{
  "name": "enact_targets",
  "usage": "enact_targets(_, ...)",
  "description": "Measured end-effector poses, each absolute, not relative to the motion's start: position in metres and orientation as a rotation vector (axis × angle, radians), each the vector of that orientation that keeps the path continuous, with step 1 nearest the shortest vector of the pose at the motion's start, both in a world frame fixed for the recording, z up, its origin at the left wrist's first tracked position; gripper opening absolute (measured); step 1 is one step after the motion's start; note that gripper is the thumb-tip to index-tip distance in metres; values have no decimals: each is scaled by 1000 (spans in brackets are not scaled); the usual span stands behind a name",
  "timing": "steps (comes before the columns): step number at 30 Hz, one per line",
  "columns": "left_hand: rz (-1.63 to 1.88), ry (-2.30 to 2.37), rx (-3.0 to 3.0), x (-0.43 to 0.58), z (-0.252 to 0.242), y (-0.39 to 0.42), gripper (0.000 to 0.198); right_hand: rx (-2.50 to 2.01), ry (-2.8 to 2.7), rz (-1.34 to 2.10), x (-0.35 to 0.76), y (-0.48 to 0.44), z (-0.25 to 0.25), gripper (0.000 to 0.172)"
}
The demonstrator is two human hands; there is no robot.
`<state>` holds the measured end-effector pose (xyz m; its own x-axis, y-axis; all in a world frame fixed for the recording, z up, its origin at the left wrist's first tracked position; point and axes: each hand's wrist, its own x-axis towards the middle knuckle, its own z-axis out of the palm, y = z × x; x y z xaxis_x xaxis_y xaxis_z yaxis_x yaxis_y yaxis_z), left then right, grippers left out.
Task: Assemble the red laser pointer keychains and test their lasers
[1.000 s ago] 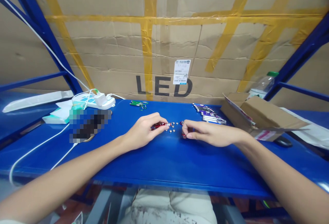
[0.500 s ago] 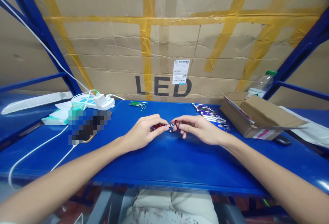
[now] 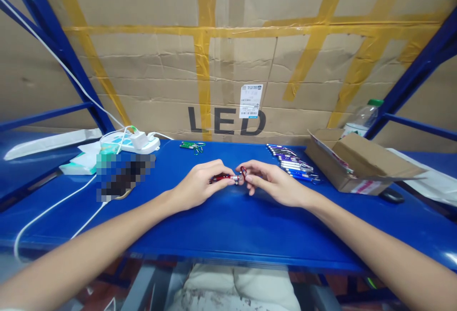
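Note:
Over the middle of the table, my left hand (image 3: 203, 183) is closed around a slim red metal tube with a silver end, a keychain flashlight (image 3: 224, 178) by its look. Its silver end points right, towards my other hand. A red carabiner (image 3: 243, 173) at that end is pinched between the thumb and fingers of my right hand (image 3: 273, 180). Fingers partly cover both pieces, and I cannot tell whether more than one tube is in my left hand. Green flashlights with clips (image 3: 192, 146) lie beyond my left hand. Past my right hand, several purple, silver and blue ones (image 3: 291, 162) lie in a row.
An open cardboard box (image 3: 360, 161) stands at the right, with a plastic bottle (image 3: 367, 115) behind and a black mouse-like object (image 3: 392, 195) in front. At the left are a white power strip (image 3: 143, 144), cables and a blurred-out phone-like item (image 3: 124, 177). Large taped cardboard (image 3: 150, 73) forms the back.
The red carabiner has turned in my right fingers and shows a narrower loop, slightly further left. My left hand has hardly moved. The whole view has shifted slightly.

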<state>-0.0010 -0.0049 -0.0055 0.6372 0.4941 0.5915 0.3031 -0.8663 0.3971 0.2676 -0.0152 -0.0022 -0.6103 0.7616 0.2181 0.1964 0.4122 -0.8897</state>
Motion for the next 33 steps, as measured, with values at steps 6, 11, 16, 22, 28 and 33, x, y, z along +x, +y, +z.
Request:
enact_targets(6,1068,655,2583,-1,-6,-4,16,-842,-2163,839,269,-18,-3,27)
enact_targets(11,1073,648,2598,-1,-7,-3,20,-798,-2282,397,269,-21,0,22)
enact_targets(16,1056,649,2605,-1,-7,-3,22,-753,-2313,219,267,-24,1,22)
enact_targets(22,1043,660,2598,-1,-7,-5,24,-746,-2315,199,265,-27,1,22)
enact_targets(28,1017,674,2596,-1,-7,-6,26,-804,-2315,215,260,-32,3,28)
enact_targets(33,1021,695,2564,0,-5,-7,24,-809,-2309,192,257,-35,2,33)
